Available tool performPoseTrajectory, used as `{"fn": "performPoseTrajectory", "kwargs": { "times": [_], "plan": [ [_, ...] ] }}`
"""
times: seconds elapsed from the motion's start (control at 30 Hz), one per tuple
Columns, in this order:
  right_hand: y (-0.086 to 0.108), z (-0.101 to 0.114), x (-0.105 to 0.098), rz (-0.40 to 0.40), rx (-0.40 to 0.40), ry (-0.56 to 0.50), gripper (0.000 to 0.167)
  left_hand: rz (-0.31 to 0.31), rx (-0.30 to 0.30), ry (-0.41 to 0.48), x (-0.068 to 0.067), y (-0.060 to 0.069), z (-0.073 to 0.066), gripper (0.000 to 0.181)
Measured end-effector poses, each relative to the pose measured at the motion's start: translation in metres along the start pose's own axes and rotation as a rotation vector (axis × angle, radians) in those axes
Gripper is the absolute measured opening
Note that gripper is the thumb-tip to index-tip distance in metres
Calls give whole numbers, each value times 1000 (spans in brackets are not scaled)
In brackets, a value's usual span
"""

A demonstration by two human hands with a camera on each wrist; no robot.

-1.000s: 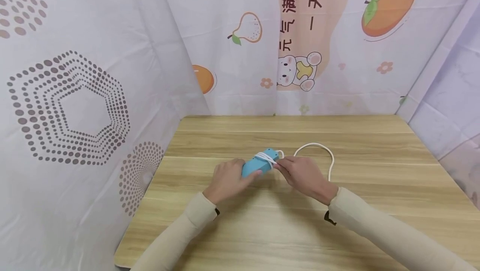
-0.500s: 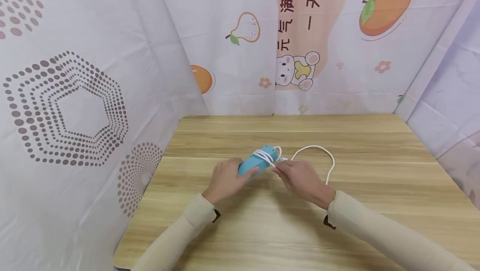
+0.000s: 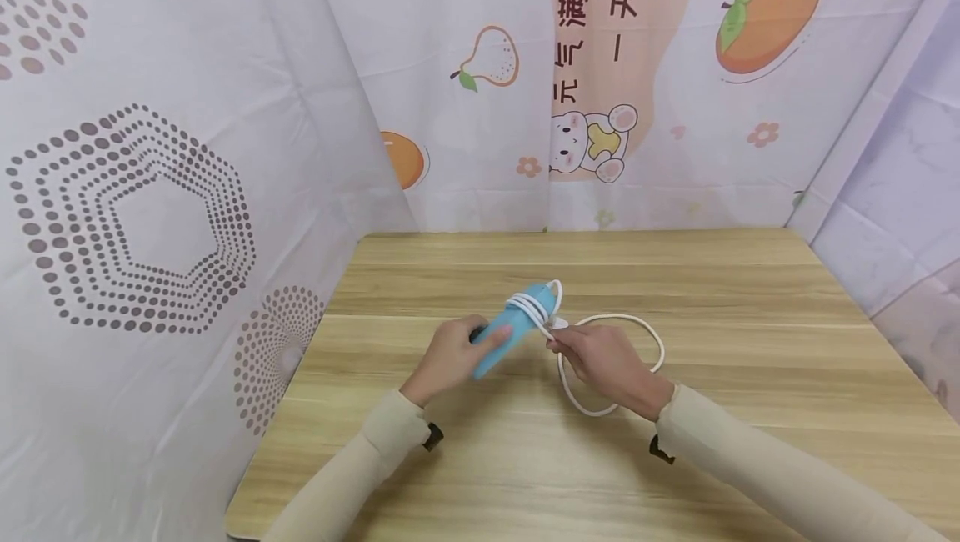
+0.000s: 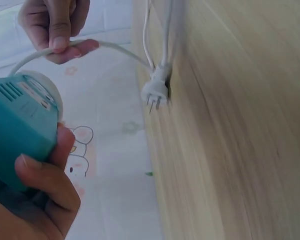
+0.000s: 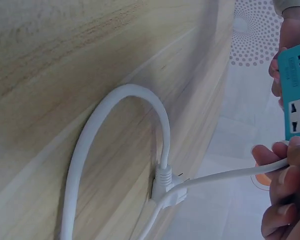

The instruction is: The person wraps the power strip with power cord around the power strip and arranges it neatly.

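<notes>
My left hand (image 3: 447, 358) grips a blue-green power strip (image 3: 489, 361), which is held at a slant with its far end up and right. White cord is wound round the strip near that end. In the right wrist view, sockets and several narrow slots show on the power strip (image 5: 292, 72). My right hand (image 3: 607, 363) pinches the white cord (image 5: 225, 175) between thumb and fingers, just right of the strip. In the left wrist view, the cord's plug (image 4: 154, 92) lies on the table, its metal prongs showing.
Slack white cord (image 5: 85, 145) forms a loop on the wood-grain table (image 3: 450, 475), partly beneath my right hand and wrist. Printed curtains (image 3: 465, 150) stand behind the table and along its left and right sides.
The power strip has turned steeper, its far end higher. Cord turns round it look more spread. The loose cord has shifted and now shows as a fuller loop under my right hand.
</notes>
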State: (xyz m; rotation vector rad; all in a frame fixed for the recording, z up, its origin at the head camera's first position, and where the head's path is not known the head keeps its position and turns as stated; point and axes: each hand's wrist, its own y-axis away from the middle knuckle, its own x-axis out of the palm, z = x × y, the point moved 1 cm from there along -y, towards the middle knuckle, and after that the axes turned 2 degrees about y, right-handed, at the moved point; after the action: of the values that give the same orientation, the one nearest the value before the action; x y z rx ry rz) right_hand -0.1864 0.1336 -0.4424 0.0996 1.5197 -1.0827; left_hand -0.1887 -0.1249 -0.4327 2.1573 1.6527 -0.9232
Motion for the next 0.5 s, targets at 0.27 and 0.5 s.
{"fn": "performPoseTrajectory", "kwargs": {
  "times": [0.27, 0.5],
  "plan": [
    [-2, -3, 3, -29, -45, -70, 5, 87, 18, 153, 3, 2, -1, 46],
    [-2, -3, 3, -41, -71, -107, 5, 147, 91, 211, 1, 3, -1, 38]
  ]
}}
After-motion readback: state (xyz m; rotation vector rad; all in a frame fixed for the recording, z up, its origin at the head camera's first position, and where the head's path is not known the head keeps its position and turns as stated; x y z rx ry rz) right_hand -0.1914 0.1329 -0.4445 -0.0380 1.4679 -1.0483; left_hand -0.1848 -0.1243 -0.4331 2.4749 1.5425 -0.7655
